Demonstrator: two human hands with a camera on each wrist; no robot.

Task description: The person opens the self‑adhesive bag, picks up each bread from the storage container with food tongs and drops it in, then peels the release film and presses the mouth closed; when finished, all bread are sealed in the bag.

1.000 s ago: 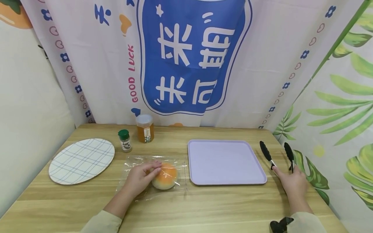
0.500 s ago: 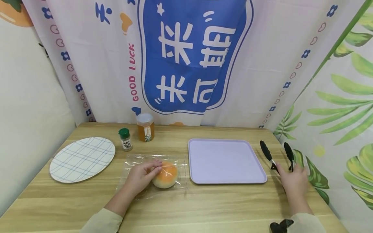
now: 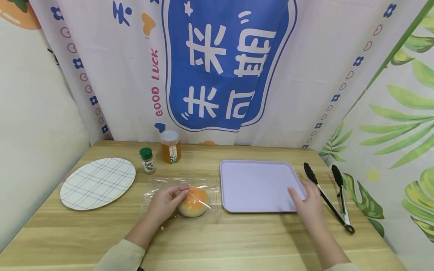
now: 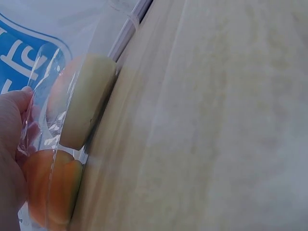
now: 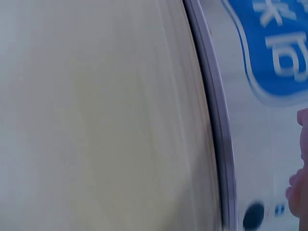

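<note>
Item: one clear bag (image 3: 211, 194), a bun (image 3: 194, 203) inside, on the table (image 3: 237, 241) left of the lilac tray (image 3: 254, 186); we find its film pinched by the left hand (image 3: 162, 203), presumably to steady it without squashing the bread. Item: right hand (image 3: 309, 203), fingers apart, at the tray's right edge, contact uncertain to us. Item: tongs (image 3: 328, 200), arms spread, beside the tray, likely for easy reach.

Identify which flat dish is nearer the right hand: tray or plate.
The lilac tray: the right hand is by its right edge, whereas the checked plate lies beyond the left hand.
</note>
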